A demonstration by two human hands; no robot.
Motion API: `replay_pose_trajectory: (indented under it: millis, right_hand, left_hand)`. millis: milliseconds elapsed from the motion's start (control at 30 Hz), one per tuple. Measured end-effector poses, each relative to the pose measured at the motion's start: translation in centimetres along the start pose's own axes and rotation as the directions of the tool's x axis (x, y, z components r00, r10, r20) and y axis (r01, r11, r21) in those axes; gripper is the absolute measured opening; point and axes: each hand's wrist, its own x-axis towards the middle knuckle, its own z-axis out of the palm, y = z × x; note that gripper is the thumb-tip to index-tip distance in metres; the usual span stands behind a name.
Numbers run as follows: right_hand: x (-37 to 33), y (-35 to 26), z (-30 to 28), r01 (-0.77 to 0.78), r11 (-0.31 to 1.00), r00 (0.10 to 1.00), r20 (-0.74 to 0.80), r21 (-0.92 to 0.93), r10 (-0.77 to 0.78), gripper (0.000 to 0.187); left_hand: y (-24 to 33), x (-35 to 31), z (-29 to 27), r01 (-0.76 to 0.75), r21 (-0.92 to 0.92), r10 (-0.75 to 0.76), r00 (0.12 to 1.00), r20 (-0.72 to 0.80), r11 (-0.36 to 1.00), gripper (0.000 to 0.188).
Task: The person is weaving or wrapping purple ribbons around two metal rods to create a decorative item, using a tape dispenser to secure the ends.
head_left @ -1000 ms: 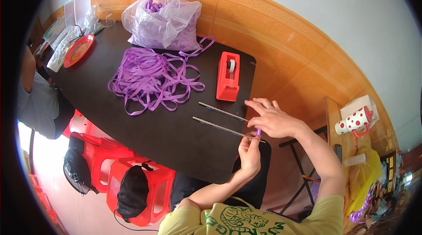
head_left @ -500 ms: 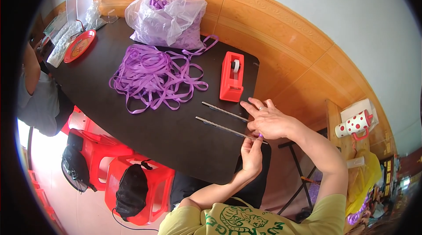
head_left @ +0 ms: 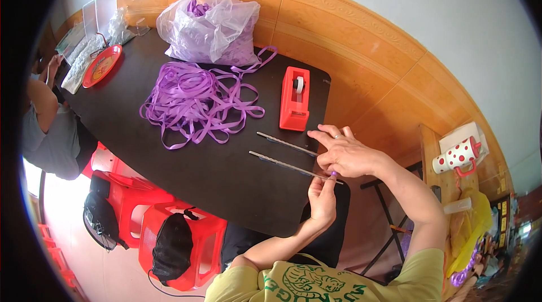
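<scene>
Two thin grey rods [head_left: 285, 163] lie side by side, slanting over the right part of the dark table. At the right end of the nearer one, my left hand [head_left: 322, 203] pinches a small bit of purple ribbon [head_left: 334, 174] between thumb and fingertips. My right hand [head_left: 353, 155], palm down with a ring on one finger, reaches over the rod ends. Its thumb and index finger meet at that same bit of ribbon, while the other fingers stretch out toward the table's edge. The exact grip of both hands is partly hidden.
A loose heap of purple ribbon [head_left: 192, 101] lies left of a red tape dispenser [head_left: 294, 113]. Behind it stands a clear plastic bag [head_left: 226, 36] of ribbon. A red plate [head_left: 101, 66] lies far left, near another person [head_left: 48, 121]. Red stools [head_left: 209, 245] stand below.
My hands stay almost in place at the rod end, with only slight finger movement. The view has shifted a little, and the other person's raised hand now shows at far left.
</scene>
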Motion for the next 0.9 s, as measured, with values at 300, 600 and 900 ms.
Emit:
replay_pose_trajectory:
  millis: [300, 600, 900]
  right_hand:
    - [-3.3, 2.8, 2.0, 0.020, 0.941, 0.985, -0.167, 0.338, 0.039, 0.005]
    - [-4.7, 4.6, 6.9, 0.186, 0.825, 0.876, -0.470, 0.533, 0.106, 0.014]
    - [-6.4, 4.4, 10.3, 0.254, 0.721, 0.732, -0.615, 0.644, 0.292, 0.012]
  left_hand:
    - [-0.3, 0.1, -0.3, 0.015, 0.013, -0.015, 1.000, 0.012, 1.000, 0.004]
    - [0.1, 0.1, -0.2, 0.045, 0.063, -0.046, 0.999, 0.009, 0.997, 0.007]
    - [0.4, 0.1, -0.1, 0.029, 0.070, -0.030, 0.999, 0.014, 0.997, 0.007]
